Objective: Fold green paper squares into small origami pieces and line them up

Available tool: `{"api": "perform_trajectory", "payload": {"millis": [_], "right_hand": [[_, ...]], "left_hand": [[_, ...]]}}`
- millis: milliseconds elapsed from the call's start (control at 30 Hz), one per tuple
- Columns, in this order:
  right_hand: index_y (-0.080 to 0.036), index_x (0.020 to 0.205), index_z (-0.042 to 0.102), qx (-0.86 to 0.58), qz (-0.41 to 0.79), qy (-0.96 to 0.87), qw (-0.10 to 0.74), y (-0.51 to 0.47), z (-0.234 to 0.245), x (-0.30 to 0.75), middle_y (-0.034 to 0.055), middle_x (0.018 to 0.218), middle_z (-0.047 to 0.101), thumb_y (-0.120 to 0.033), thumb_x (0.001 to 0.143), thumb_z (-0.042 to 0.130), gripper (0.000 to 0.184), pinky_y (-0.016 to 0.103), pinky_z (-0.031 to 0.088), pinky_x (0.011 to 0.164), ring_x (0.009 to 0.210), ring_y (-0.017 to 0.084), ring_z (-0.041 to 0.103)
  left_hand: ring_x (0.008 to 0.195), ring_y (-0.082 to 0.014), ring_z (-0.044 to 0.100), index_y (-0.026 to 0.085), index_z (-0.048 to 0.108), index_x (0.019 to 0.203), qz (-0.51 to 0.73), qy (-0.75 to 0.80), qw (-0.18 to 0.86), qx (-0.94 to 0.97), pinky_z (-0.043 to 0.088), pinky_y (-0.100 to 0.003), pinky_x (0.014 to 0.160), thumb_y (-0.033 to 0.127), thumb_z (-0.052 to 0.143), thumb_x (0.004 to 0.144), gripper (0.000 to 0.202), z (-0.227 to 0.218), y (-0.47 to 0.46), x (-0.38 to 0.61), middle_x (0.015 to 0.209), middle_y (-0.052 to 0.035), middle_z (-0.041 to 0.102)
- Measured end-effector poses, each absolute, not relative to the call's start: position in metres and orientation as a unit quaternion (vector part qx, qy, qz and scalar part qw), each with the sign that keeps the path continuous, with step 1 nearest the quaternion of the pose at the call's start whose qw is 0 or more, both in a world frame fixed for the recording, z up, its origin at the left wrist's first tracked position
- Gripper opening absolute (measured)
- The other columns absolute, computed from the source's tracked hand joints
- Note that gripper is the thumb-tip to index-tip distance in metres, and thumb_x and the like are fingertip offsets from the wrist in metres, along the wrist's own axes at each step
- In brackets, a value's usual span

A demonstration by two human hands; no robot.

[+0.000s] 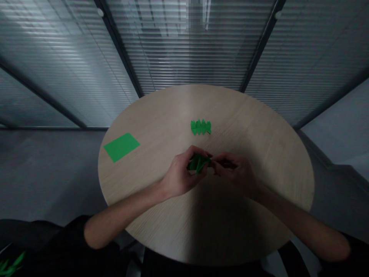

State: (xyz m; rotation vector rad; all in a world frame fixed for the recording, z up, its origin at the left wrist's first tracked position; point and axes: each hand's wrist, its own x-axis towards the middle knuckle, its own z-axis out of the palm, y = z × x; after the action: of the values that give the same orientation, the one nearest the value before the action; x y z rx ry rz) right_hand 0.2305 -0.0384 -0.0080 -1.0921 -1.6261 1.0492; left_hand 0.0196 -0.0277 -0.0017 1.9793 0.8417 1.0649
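Observation:
My left hand point(184, 172) is shut on a folded piece of green paper point(197, 162), which sits just above the round wooden table point(155, 127). My right hand point(235, 173) is close against it, its fingertips pinching a narrow shaded strip point(226, 164) that looks like the paper's far end. Ahead of my hands, a pleated green paper strip point(200, 127) with a zigzag outline lies on the tabletop. A flat rectangular green paper sheet point(121, 147) lies near the table's left edge, well to the left of my left hand.
Slatted glass partitions point(190, 57) with dark frames stand beyond the round table. Grey floor point(49, 173) surrounds it. At the lower left, several green paper pieces point(10, 264) rest on something dark.

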Motion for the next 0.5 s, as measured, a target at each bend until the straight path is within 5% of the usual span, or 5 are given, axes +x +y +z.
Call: {"api": "perform_trajectory", "payload": {"millis": [500], "right_hand": [[-0.022, 0.09, 0.078, -0.421, 0.446, -0.664, 0.428, -0.0389, -0.0072, 0.2287, 0.0009, 0.074, 0.074, -0.039, 0.093, 0.072, 0.019, 0.025, 0.056, 0.058, 0.062, 0.013, 0.067]], "left_hand": [[0.102, -0.021, 0.076, 0.019, 0.056, 0.119, 0.398, 0.297, 0.379, 0.781, 0.063, -0.032, 0.08, 0.013, 0.068, 0.087, 0.035, -0.0001, -0.0274, 0.018, 0.133, -0.0147, 0.072]]}}
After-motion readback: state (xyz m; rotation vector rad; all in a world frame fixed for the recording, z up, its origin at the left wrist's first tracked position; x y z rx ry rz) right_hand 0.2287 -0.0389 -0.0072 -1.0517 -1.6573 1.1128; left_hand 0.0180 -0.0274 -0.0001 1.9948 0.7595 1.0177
